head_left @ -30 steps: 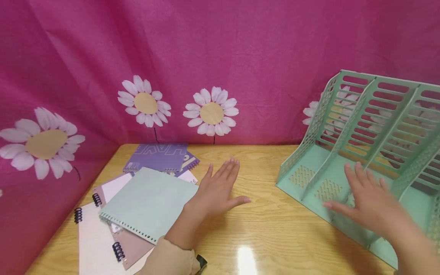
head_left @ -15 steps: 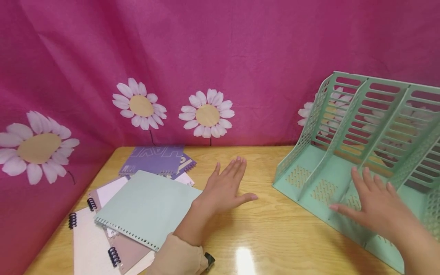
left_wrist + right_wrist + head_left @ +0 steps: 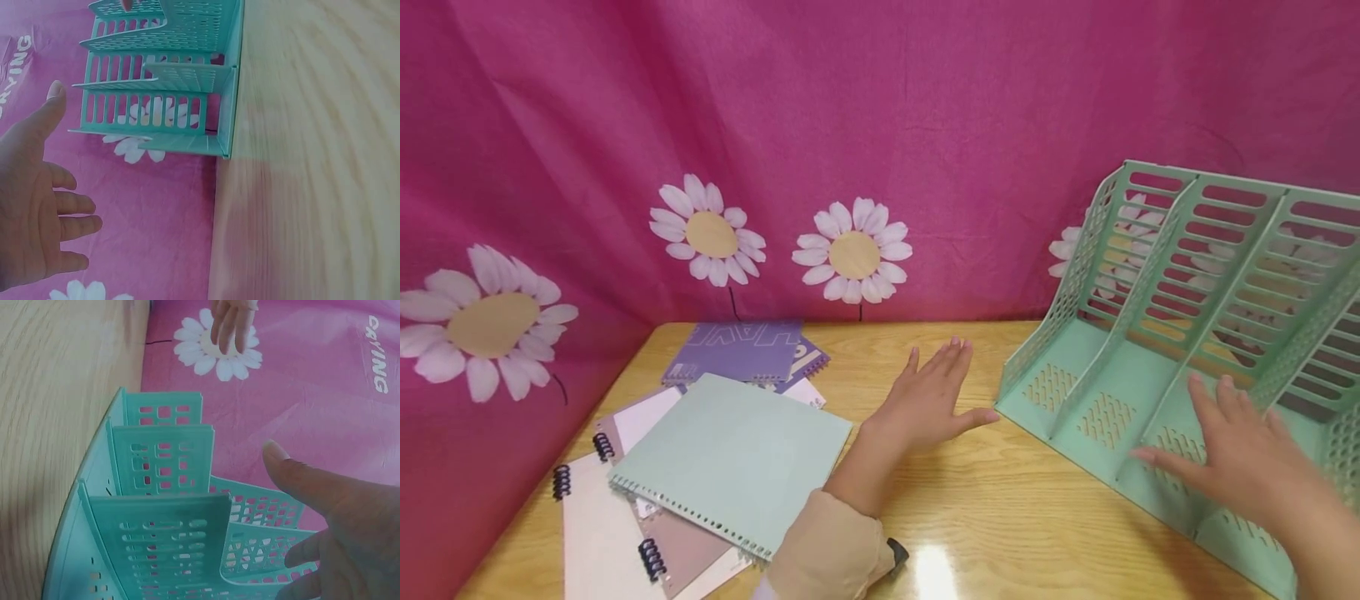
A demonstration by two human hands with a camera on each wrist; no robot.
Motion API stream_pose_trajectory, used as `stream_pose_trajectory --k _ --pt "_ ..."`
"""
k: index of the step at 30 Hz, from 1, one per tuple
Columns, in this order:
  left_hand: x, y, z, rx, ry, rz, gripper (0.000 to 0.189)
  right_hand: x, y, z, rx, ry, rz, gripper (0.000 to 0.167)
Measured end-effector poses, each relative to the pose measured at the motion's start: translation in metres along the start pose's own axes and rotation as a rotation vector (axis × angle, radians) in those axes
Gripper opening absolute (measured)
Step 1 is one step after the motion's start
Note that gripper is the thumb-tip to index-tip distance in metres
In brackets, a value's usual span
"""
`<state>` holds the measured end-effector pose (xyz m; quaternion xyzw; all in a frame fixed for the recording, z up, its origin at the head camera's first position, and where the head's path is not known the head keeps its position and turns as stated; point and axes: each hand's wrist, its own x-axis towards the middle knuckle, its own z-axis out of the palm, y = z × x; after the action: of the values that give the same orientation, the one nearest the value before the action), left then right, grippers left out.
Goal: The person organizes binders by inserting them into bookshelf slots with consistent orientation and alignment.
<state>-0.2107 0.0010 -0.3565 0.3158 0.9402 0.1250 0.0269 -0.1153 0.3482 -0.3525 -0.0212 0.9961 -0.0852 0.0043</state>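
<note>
My left hand [image 3: 925,404] hovers palm down over the wooden table, fingers straight and thumb spread toward the file rack. Nothing is in it. Just left of that wrist lies a mint-green spiral notebook [image 3: 733,458] on top of other notebooks. The mint-green file rack [image 3: 1082,417] stands at the right with upright slotted dividers and bare compartments. My right hand [image 3: 1255,462] is held in front of the rack's right-hand compartments, fingers spread and holding nothing. In the right wrist view its thumb and some fingers show beside the dividers [image 3: 165,462]; whether they touch is unclear.
Under the green notebook are a mauve notebook [image 3: 688,542] and a pale one [image 3: 587,525] with black ring bindings. Purple notebooks [image 3: 737,350] lie behind, near the table's back edge. A pink daisy-printed cloth [image 3: 970,167] hangs behind the table [image 3: 985,517].
My left hand has moved right, away from the notebooks and closer to the rack. My right hand has shifted slightly to the right. The camera view has tilted a little; notebooks and rack stay put.
</note>
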Motion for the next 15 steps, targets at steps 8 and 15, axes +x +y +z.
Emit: stream_pose_trajectory --k 8,15 --pt "0.011 0.002 0.003 -0.049 -0.019 0.006 0.094 -0.007 0.01 -0.002 -0.008 -0.051 0.047 0.119" --pt "0.018 0.0 0.007 -0.108 -0.028 0.005 0.094 -0.013 0.02 0.0 -0.011 -0.074 0.09 0.121"
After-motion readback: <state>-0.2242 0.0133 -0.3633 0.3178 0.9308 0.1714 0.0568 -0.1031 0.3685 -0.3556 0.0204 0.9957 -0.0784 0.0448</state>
